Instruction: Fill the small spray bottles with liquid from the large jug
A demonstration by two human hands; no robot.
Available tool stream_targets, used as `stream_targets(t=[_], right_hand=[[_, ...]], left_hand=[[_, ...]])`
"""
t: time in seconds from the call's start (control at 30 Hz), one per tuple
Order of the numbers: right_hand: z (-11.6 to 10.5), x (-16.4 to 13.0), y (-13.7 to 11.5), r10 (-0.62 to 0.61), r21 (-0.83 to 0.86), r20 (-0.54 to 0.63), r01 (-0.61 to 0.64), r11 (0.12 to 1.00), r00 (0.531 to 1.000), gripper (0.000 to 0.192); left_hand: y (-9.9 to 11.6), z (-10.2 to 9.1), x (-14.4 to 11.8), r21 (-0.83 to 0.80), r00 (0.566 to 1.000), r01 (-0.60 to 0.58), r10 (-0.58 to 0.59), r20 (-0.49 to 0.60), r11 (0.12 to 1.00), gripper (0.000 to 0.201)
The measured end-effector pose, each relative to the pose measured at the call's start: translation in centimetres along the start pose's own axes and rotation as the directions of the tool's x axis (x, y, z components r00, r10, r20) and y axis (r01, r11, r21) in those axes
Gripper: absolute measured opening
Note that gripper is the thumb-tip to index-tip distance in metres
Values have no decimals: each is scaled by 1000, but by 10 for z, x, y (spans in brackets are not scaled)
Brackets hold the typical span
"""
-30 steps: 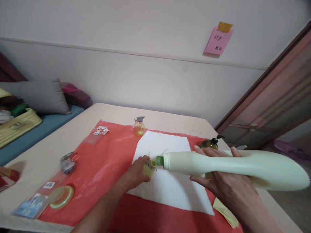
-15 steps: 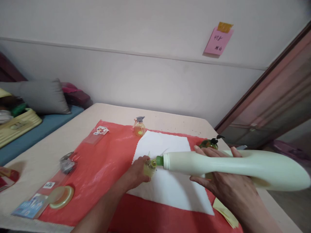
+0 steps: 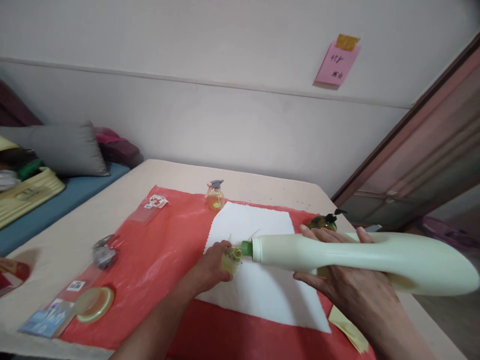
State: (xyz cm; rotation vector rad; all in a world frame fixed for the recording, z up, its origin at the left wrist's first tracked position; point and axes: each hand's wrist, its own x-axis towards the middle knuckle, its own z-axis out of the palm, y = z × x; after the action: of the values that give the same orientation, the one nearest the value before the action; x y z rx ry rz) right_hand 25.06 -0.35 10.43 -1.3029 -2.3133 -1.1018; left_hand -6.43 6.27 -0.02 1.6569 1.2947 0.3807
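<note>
My right hand [image 3: 348, 285] grips a large pale green bottle [image 3: 360, 257], held almost level with its green neck pointing left. The neck meets the mouth of a small clear yellowish bottle [image 3: 231, 258] that stands on a white cloth [image 3: 258, 280]. My left hand [image 3: 210, 267] is wrapped around that small bottle from the left. The cloth lies on a red plastic sheet [image 3: 165, 250] over the beige table [image 3: 78, 240].
A small spray bottle [image 3: 215, 196] stands at the cloth's far edge. A dark pump bottle [image 3: 323, 221] sits behind my right hand. Packets [image 3: 153, 204], a grey wrapped item [image 3: 103, 252] and a round yellowish lid [image 3: 93, 303] lie left. A couch with cushion [image 3: 63, 147] is far left.
</note>
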Motion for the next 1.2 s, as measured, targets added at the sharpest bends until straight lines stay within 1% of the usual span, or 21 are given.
stream_targets(t=[0.17,0.37,0.5,0.63,0.73,0.9,1.07,1.2], right_hand=[[1,0,0,-1,2,4,1,1000,1000,70],[0,2,0,-21,-8,-7,21,1000,1000,66],[1,0,0,-20,-20,-7,19,1000,1000,67],[2,-1,1,-32,-14,11,32,999,999,68],[2,-1,1,-18,-16,18,18,1000,1000,67],[1,-2,1,-4,2,6,4,1000,1000,73],[0,0,0,-3,3,-3,3,1000,1000,80],[1,1,-1,-2,-4,-1,2,1000,1000,81]], left_hand=[[0,-1,-1,-12,1000,2,-2,11,1000,79],[5,-2,-4,-3,1000,11,-11,13,1000,81],[8,-3,-4,5,999,26,-26,20,1000,83],[6,-2,-2,7,1000,18,-18,16,1000,83],[3,-1,-1,-9,1000,9,-9,3,1000,84],[-1,-1,-1,-21,1000,4,-3,14,1000,80],[-1,0,0,-13,1000,-2,2,7,1000,80],[1,-1,-1,-2,1000,9,-9,9,1000,81]])
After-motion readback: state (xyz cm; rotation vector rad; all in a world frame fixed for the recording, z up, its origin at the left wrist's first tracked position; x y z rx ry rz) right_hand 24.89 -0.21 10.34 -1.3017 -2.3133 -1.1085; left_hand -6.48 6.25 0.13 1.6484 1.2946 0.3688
